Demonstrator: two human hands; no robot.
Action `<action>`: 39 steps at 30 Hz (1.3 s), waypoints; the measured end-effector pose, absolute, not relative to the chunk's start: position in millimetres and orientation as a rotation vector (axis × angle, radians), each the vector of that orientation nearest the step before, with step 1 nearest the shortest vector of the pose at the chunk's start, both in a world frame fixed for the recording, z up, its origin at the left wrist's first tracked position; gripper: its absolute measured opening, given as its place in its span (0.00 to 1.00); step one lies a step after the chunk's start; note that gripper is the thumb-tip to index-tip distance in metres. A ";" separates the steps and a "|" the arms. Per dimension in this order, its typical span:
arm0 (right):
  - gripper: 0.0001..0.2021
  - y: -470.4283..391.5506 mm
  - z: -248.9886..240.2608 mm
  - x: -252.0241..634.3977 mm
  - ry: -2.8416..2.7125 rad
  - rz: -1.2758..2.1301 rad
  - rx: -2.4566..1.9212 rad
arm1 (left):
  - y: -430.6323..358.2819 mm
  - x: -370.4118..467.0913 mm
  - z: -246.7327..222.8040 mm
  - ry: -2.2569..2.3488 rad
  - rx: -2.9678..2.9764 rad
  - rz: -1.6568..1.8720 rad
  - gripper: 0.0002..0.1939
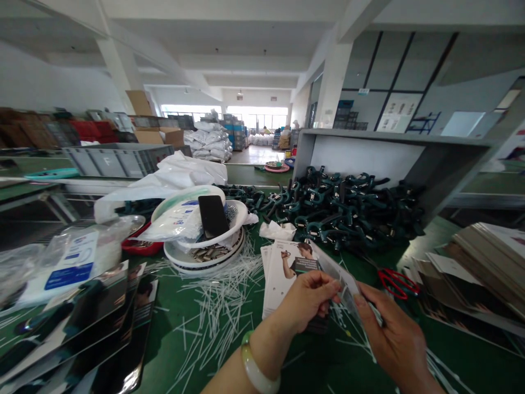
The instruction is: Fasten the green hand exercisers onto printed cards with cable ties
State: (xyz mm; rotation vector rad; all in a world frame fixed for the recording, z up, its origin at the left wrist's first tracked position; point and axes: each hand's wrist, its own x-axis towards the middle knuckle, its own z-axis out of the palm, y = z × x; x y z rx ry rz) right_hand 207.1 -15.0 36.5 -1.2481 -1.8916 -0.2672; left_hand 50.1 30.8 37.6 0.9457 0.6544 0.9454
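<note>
My right hand [391, 334] grips a printed backing card [337, 269] by its near edge, thumb on the face turned to me. The card is tilted and seen nearly edge-on. Beside it, my left hand [301, 306], with a pale bangle at the wrist, has its fingers pinched together close to the card's face. What they hold, if anything, is too small to make out. Under and behind my left hand lies a stack of printed cards [275, 279]. Thin white plastic ties [219, 306] are strewn over the green table to the left.
A heap of dark green hand grippers [344, 208] spills from a grey bin [303, 156]. Red-handled scissors [397, 283] lie right, near stacked cards [484, 273]. Bowls [205, 267] with metal parts carry a phone [213, 216]. Carded pieces [102, 323] overlap at the left.
</note>
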 end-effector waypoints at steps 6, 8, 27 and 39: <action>0.11 -13.1 38.2 201.6 -1.922 -0.316 -1.176 | 32.1 43.3 38.7 0.669 0.907 0.929 0.22; 0.12 -11.9 35.9 200.3 -1.975 -0.351 -1.122 | 32.5 42.7 38.9 0.673 0.882 0.965 0.23; 0.10 13.3 12.1 149.5 -2.357 -0.497 -0.679 | 30.0 -27.8 11.7 1.307 1.471 1.030 0.18; 0.18 189.3 48.4 223.6 -2.320 -0.578 -1.625 | 46.6 -46.8 -43.6 1.623 1.755 1.255 0.11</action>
